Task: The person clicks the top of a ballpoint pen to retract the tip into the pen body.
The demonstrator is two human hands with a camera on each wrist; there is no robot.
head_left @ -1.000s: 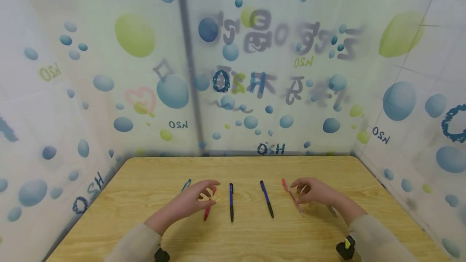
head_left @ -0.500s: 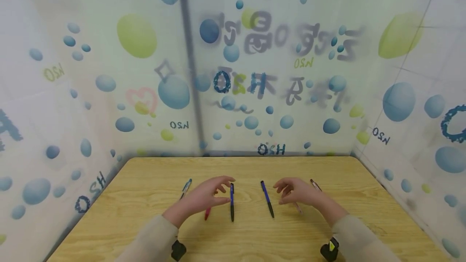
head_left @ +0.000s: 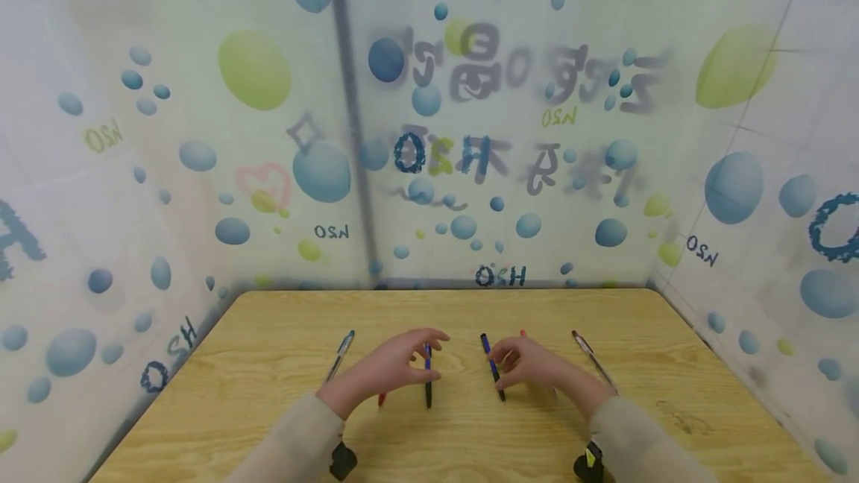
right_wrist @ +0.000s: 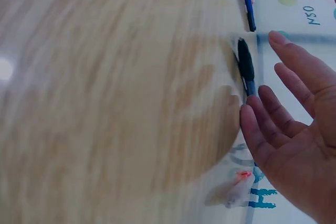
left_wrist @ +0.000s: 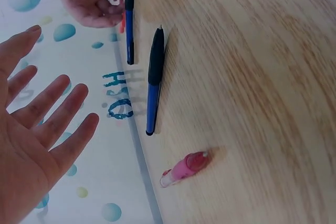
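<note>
My left hand (head_left: 392, 367) hovers over the left blue pen (head_left: 429, 391), fingers relaxed and spread, holding nothing. In the left wrist view that blue pen (left_wrist: 154, 80) lies apart from the palm. My right hand (head_left: 539, 365) is at the right blue pen (head_left: 488, 346), its thumb and fingers apart. The right wrist view shows the fingertips close beside this pen (right_wrist: 245, 64); whether they touch it I cannot tell. A pink-red pen (left_wrist: 187, 168) lies under my left forearm. Another pen with a red-orange end (right_wrist: 240, 188) is partly hidden by my right hand.
A clear pen with a blue-green end (head_left: 342, 353) lies left of my left hand. On the far right rests a clear pen with a dark red end (head_left: 592, 358). The wooden table (head_left: 456, 446) ends at a printed curtain wall (head_left: 470, 244).
Both hands have moved inward, toward each other. My left hand went from the pink-red pen to the left blue pen, my right from the red-ended pen to the right blue pen.
</note>
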